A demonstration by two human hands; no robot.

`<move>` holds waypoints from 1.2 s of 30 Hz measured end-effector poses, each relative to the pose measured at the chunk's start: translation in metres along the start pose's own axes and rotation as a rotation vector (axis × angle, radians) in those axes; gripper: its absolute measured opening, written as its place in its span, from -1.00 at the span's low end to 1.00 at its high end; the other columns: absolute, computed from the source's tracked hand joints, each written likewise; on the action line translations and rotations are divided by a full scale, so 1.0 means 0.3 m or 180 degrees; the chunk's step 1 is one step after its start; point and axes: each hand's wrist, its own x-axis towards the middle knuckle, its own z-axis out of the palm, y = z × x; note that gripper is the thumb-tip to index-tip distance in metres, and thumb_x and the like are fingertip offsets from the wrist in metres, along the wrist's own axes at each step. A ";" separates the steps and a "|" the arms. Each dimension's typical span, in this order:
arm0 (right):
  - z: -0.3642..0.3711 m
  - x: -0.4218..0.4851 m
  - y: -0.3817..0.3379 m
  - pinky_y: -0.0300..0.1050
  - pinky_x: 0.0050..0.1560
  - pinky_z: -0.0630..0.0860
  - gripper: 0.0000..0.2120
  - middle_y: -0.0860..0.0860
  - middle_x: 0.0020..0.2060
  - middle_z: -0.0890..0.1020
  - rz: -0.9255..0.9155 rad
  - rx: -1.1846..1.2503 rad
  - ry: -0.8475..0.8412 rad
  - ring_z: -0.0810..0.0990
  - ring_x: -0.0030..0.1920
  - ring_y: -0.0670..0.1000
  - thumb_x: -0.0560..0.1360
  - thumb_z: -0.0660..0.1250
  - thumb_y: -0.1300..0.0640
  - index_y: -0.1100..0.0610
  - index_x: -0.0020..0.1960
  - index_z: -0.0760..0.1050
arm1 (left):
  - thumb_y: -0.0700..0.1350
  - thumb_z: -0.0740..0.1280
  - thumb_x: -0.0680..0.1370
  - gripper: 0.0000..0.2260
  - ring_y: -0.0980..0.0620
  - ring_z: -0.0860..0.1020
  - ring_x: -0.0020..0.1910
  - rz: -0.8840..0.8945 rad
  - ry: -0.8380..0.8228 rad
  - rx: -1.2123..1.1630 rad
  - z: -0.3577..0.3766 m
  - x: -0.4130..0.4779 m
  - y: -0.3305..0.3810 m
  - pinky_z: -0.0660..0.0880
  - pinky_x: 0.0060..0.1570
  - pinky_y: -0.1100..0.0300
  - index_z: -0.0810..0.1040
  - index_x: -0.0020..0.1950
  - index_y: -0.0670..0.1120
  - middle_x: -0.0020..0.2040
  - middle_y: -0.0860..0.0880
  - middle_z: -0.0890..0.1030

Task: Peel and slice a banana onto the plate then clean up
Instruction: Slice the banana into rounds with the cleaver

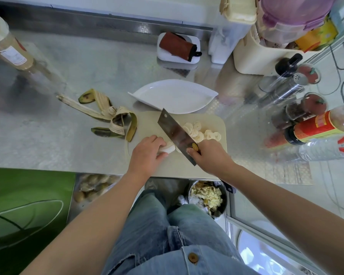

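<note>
On a cream cutting board, my left hand pins down the short remaining piece of peeled banana. My right hand grips the handle of a wide cleaver, whose blade stands against the banana's cut end. Several round banana slices lie in a row on the board to the right of the blade. A white leaf-shaped plate sits just behind the board with nothing on it. The splayed banana peel rests on the steel counter to the left.
Spice jars, shakers and bottles crowd the right side. A tall bottle stands far left, a brown roller on a white tray at the back. Below the counter edge is a waste bin with scraps.
</note>
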 end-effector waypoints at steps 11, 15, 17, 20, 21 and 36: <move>-0.006 -0.013 -0.014 -0.10 -0.44 0.25 -0.54 0.02 -0.53 0.36 -0.0006 -0.0053 -0.0039 0.35 -0.48 0.00 0.60 0.18 -0.02 0.11 -0.44 0.26 | -0.10 0.48 0.42 -0.76 -0.03 0.51 -0.07 -0.0013 0.0007 0.0043 -0.002 0.000 0.001 0.33 -0.16 0.25 0.58 0.04 -0.11 -0.02 -0.05 0.58; 0.014 -0.009 -0.014 -0.15 -0.47 0.21 -0.54 0.02 -0.52 0.36 0.0008 -0.0168 -0.0048 0.33 -0.49 -0.02 0.60 0.17 -0.02 0.09 -0.43 0.23 | -0.11 0.48 0.42 -0.76 -0.03 0.50 -0.07 0.0007 0.0010 0.0027 -0.003 -0.002 0.000 0.34 -0.15 0.24 0.58 0.04 -0.10 -0.02 -0.04 0.58; 0.023 -0.008 -0.014 -0.16 -0.47 0.21 -0.55 0.02 -0.51 0.36 0.0038 -0.0155 -0.0024 0.34 -0.48 -0.02 0.60 0.17 -0.03 0.08 -0.43 0.24 | -0.11 0.48 0.42 -0.77 -0.03 0.50 -0.07 0.0012 0.0024 0.0015 -0.002 -0.003 -0.002 0.34 -0.15 0.24 0.58 0.04 -0.10 -0.02 -0.04 0.58; 0.030 -0.011 -0.018 -0.17 -0.47 0.19 -0.55 0.01 -0.50 0.35 0.0078 -0.0110 0.0009 0.33 -0.47 -0.03 0.60 0.17 -0.03 0.08 -0.42 0.22 | -0.12 0.49 0.41 -0.76 -0.04 0.50 -0.08 0.0018 0.0013 0.0020 -0.001 0.000 -0.004 0.35 -0.16 0.23 0.59 0.04 -0.10 -0.02 -0.04 0.58; 0.033 -0.011 -0.020 -0.17 -0.47 0.17 -0.55 0.01 -0.49 0.34 0.0090 -0.0112 0.0004 0.32 -0.47 -0.04 0.60 0.17 -0.02 0.08 -0.42 0.21 | -0.12 0.49 0.41 -0.76 -0.03 0.50 -0.08 0.0021 0.0002 0.0025 -0.001 0.001 -0.003 0.34 -0.16 0.23 0.59 0.03 -0.10 -0.03 -0.04 0.58; 0.160 -0.009 -0.031 -0.09 -0.34 0.27 -0.53 0.01 -0.49 0.31 0.0221 0.0283 0.0014 0.36 -0.39 0.08 0.62 0.13 -0.04 0.06 -0.43 0.19 | -0.07 0.48 0.42 -0.75 -0.02 0.50 -0.07 0.0061 -0.0014 0.0144 -0.006 -0.001 0.000 0.31 -0.18 0.24 0.55 0.04 -0.08 -0.04 -0.03 0.59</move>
